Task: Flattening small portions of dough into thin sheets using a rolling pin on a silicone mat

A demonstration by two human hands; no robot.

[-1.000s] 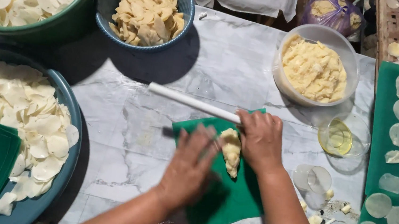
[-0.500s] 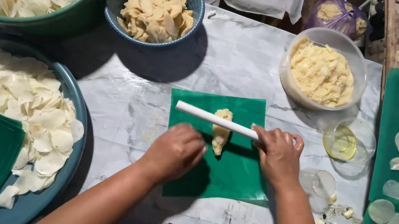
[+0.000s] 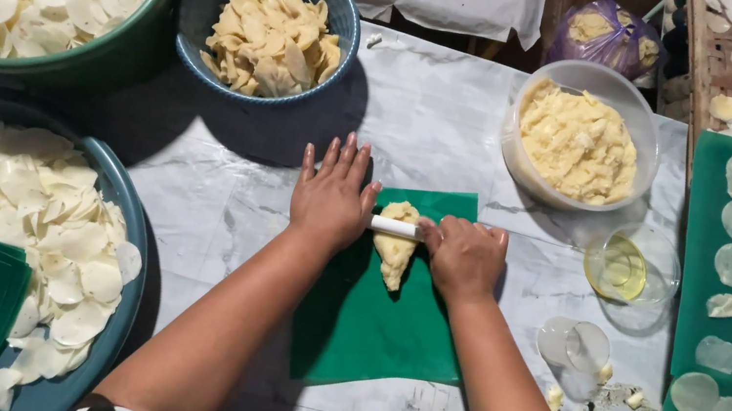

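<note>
Both our palms press a white rolling pin (image 3: 395,227) onto the dough lump (image 3: 395,252) on a green sheet (image 3: 384,333): left hand (image 3: 331,200) flat, fingers spread; right hand (image 3: 464,257) curled over it.

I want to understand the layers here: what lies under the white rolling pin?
Under the white rolling pin lies a lump of pale dough on a green sheet. The left hand and right hand cover both ends of the pin.

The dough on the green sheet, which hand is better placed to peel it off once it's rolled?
Probably the right hand: it rests beside the dough, near the sheet's middle. The left hand lies flat farther off, on the white rolling pin.
</note>
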